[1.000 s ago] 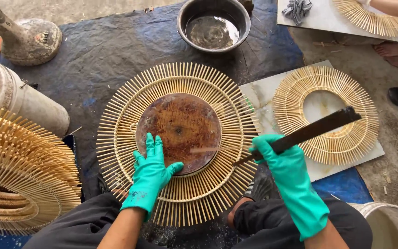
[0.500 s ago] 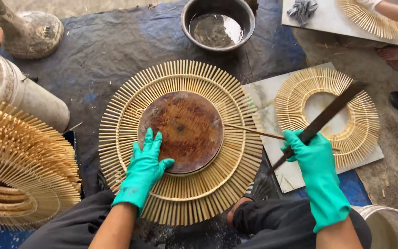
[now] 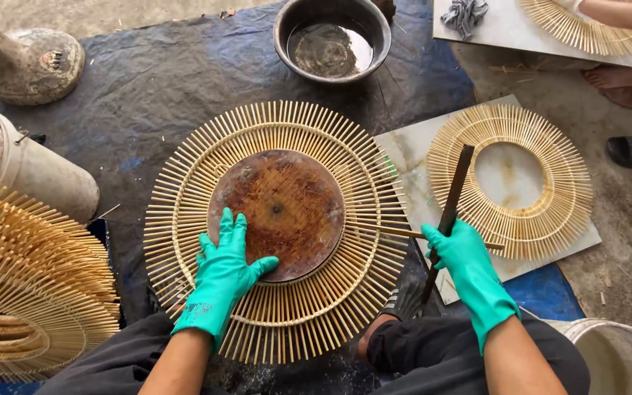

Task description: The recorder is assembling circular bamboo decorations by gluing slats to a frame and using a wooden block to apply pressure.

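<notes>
A round sunburst frame of bamboo sticks [image 3: 287, 307] lies flat on a dark tarp, with a rusty round metal disc [image 3: 287, 201] on its centre. My left hand [image 3: 224, 271], in a green glove, presses flat on the disc's near edge. My right hand [image 3: 466, 263], also gloved, grips a dark flat stick [image 3: 453, 197] held nearly upright, and a thin bamboo stick [image 3: 385, 231] pokes from the frame's right side toward it.
A second bamboo ring [image 3: 510, 179] rests on a pale board [image 3: 404, 153] to the right. A metal bowl [image 3: 330, 40] with dark liquid sits behind. A stack of sunburst frames [image 3: 23, 292] is at the left, a bucket [image 3: 616, 358] at lower right. Another person's foot [image 3: 612, 77] shows top right.
My right hand has swung the dark flat stick from slanting low over the frame's right side to nearly upright. My left hand stays on the disc.
</notes>
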